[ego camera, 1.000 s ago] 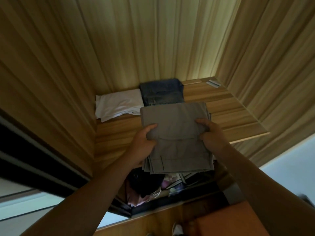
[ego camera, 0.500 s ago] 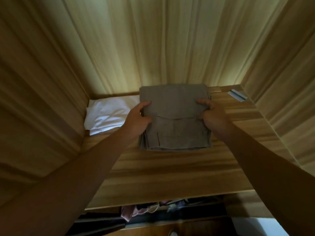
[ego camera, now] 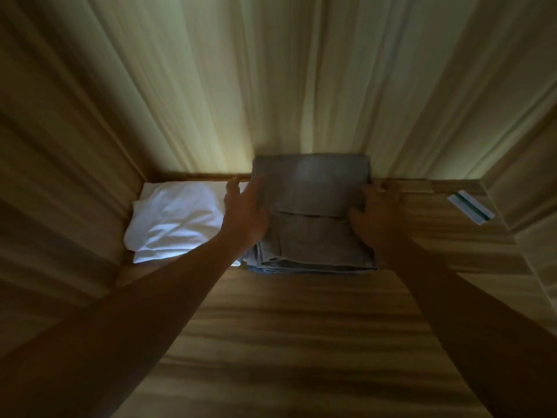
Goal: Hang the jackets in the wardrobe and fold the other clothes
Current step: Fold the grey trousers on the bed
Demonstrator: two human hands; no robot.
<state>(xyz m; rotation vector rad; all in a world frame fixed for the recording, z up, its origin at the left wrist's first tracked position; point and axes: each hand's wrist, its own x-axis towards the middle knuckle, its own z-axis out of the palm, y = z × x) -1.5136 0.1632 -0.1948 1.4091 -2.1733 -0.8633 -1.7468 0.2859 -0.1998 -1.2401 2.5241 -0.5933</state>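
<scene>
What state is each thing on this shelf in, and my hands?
Grey trousers: folded, topmost in the stack.
Blue garment: underneath, only its edge shows.
White garment: folded, beside the stack.
Left hand: open, against the trousers' left side.
Right hand: open, against their right side.

Three folded garments lie on one wooden shelf (ego camera: 301,327): one grey-brown folded pair of trousers (ego camera: 310,188), one blue fabric piece (ego camera: 256,269) showing only as an edge beneath it, and one white folded cloth garment (ego camera: 174,218); one small pale flat strip with a dark stripe (ego camera: 470,211); two bare hands, the left hand (ego camera: 245,215) and the right hand (ego camera: 376,218)
</scene>
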